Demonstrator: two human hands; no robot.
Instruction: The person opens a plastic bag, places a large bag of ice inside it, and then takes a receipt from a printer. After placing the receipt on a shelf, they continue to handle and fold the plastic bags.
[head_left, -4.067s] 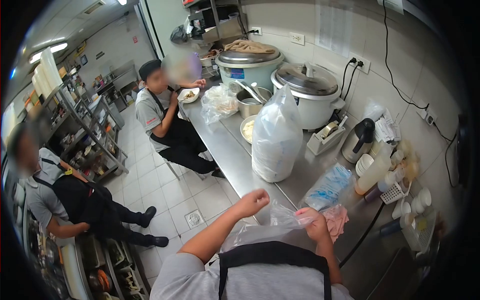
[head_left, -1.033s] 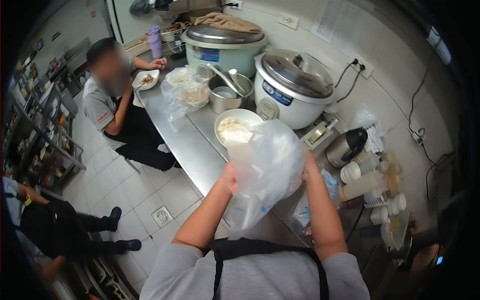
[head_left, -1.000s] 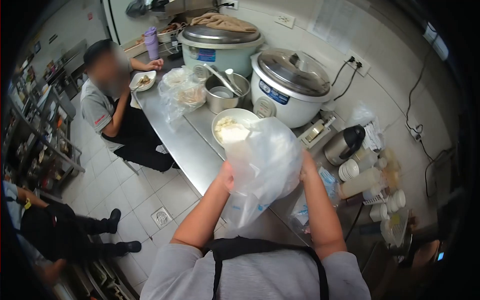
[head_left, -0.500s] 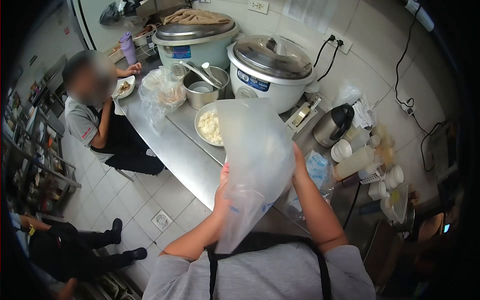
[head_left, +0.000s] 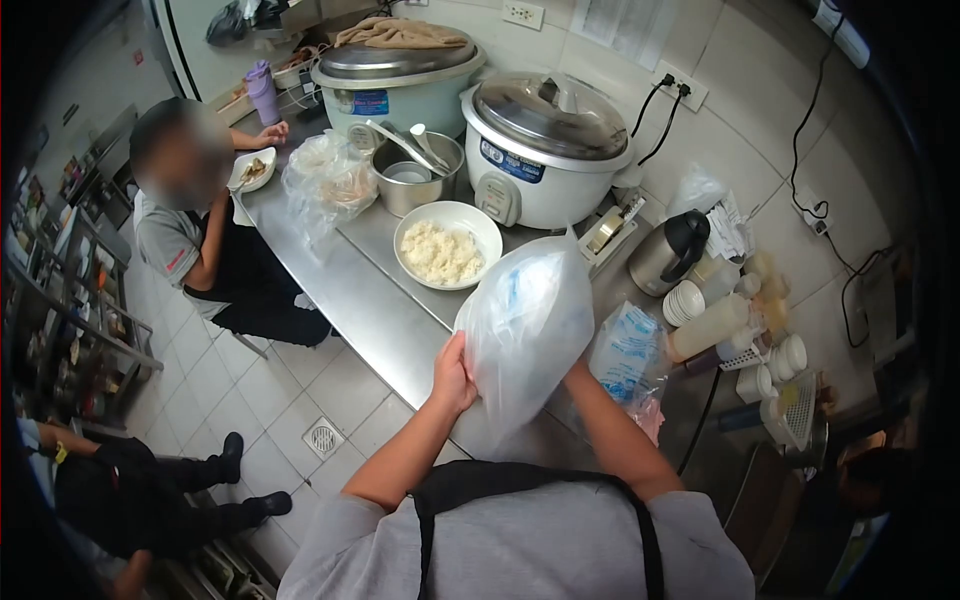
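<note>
A translucent plastic bag (head_left: 530, 320) hangs in front of me, puffed out above the table's near edge. Its left edge is gripped by my left hand (head_left: 455, 374), fingers curled and thumb up. Behind the bag's lower right side goes my right hand (head_left: 577, 376); its fingers are hidden, so their grip does not show. Just beyond the bag, a white bowl (head_left: 487, 232) holds cooked rice (head_left: 440, 252). To the right lies a clear pack with blue print (head_left: 628, 350).
Two large rice cookers (head_left: 550, 165) (head_left: 395, 95) stand along the wall. Beside them are a metal pot (head_left: 418, 190) with utensils, a knotted plastic bag (head_left: 328, 180) and a tape dispenser (head_left: 610, 232). A steel jug (head_left: 668, 252) stands right. A seated person (head_left: 185, 240) is at the left.
The bag has swung down and right, turning from a flat sheet to a puffed shape and uncovering the rice bowl. My right hand has moved lower and behind it.
</note>
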